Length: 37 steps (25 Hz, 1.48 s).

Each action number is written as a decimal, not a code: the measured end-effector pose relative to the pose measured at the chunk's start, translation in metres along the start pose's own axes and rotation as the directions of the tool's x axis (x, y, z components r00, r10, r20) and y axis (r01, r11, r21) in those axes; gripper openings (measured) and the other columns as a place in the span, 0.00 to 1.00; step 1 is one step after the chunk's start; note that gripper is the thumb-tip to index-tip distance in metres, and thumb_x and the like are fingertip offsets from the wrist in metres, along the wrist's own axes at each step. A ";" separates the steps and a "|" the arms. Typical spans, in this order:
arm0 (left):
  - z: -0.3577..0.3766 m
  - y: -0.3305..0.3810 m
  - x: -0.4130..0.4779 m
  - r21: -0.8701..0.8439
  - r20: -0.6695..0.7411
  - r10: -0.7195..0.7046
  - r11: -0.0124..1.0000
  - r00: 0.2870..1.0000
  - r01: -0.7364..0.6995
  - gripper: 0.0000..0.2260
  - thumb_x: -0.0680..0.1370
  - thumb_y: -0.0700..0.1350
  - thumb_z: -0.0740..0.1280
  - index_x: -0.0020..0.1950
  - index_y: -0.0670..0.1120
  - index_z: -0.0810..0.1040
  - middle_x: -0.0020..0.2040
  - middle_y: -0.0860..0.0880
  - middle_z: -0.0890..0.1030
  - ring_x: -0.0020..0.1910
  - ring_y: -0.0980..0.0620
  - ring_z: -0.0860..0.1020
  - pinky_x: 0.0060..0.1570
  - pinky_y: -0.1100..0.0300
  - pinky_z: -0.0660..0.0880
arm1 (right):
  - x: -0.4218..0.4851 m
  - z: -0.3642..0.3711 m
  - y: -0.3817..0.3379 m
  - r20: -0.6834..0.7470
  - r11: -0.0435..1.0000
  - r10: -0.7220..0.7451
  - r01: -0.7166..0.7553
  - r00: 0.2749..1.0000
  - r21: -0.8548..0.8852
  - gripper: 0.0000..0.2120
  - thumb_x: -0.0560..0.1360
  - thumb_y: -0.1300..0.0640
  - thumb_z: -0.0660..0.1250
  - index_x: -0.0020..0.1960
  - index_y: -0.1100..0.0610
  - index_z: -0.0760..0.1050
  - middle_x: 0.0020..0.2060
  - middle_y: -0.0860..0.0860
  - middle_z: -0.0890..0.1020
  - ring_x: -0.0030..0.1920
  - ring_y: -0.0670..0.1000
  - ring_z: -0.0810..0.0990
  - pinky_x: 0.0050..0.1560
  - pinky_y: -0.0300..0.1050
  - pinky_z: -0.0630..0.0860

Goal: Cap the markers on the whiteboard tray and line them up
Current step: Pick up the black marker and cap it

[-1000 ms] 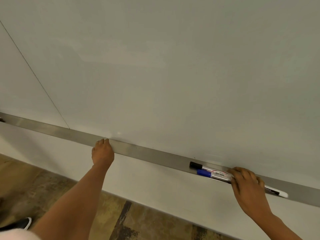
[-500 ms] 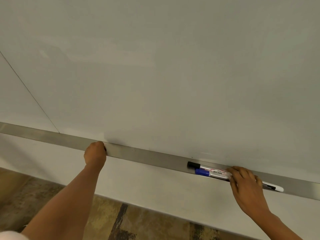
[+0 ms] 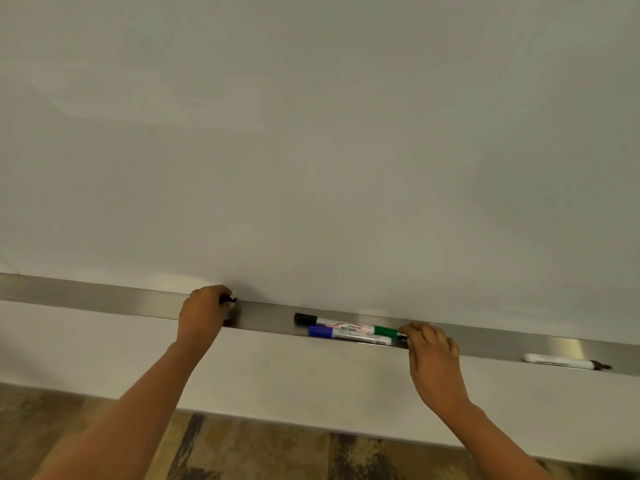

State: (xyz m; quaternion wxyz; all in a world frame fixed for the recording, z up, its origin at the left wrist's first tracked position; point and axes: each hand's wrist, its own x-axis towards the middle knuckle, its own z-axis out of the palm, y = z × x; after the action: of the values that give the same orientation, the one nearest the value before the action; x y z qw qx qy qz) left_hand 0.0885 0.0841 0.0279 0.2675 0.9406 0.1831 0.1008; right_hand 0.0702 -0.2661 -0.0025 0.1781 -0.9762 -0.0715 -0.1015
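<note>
Whiteboard rises above a long metal tray. The left hand curls its fingers round a small black piece. The right hand has its fingers at the green end of a black-capped marker; whether they pinch it is unclear. A blue-capped marker lies just beside it, and an uncapped marker lies well past those fingers, all in the tray.

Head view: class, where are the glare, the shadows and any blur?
Head view: glare patches on the brushed steel tray and a faint wide sheen on the glossy white whiteboard; head view: a soft shadow beside the left hand; the brown streaked floor looks soft.
</note>
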 end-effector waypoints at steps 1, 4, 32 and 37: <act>0.007 0.014 -0.006 -0.023 0.010 0.029 0.999 1.000 -0.029 0.09 0.74 0.36 0.66 0.53 0.39 0.80 0.50 0.39 0.84 0.49 0.40 0.80 0.52 0.51 0.75 | -0.002 -0.003 0.007 -0.005 1.000 0.005 -0.005 1.000 0.005 0.16 0.72 0.71 0.62 0.57 0.59 0.76 0.56 0.59 0.80 0.58 0.61 0.76 0.59 0.61 0.69; 0.029 0.060 -0.025 -0.073 0.059 0.124 0.990 0.991 -0.120 0.11 0.74 0.36 0.65 0.55 0.39 0.79 0.52 0.39 0.83 0.52 0.41 0.80 0.56 0.53 0.73 | -0.006 -0.016 0.035 -0.037 0.998 0.056 -0.054 0.998 0.039 0.16 0.73 0.70 0.61 0.58 0.58 0.74 0.61 0.59 0.76 0.62 0.60 0.73 0.62 0.60 0.67; 0.120 0.206 -0.138 -0.316 0.195 0.231 0.935 0.953 -0.162 0.12 0.71 0.38 0.70 0.55 0.43 0.79 0.51 0.43 0.84 0.48 0.52 0.79 0.50 0.65 0.70 | -0.005 -0.086 0.128 -0.001 0.998 -0.067 0.067 0.998 0.009 0.08 0.77 0.59 0.61 0.53 0.57 0.76 0.51 0.53 0.79 0.51 0.52 0.74 0.47 0.45 0.73; 0.119 0.210 -0.140 -0.350 0.174 0.234 0.923 0.957 -0.162 0.12 0.71 0.37 0.70 0.54 0.43 0.80 0.51 0.43 0.84 0.44 0.56 0.75 0.45 0.69 0.68 | -0.012 -0.109 0.084 -0.351 0.795 0.047 0.178 0.935 0.580 0.03 0.75 0.58 0.65 0.48 0.55 0.75 0.40 0.47 0.81 0.42 0.43 0.78 0.42 0.28 0.72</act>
State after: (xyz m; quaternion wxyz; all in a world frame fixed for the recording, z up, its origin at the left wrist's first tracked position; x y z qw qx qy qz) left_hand 0.0561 -0.1928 0.0286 0.4284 0.9011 0.0373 0.0560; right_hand 0.0547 -0.3847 0.0670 0.4857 -0.8314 -0.1018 -0.2501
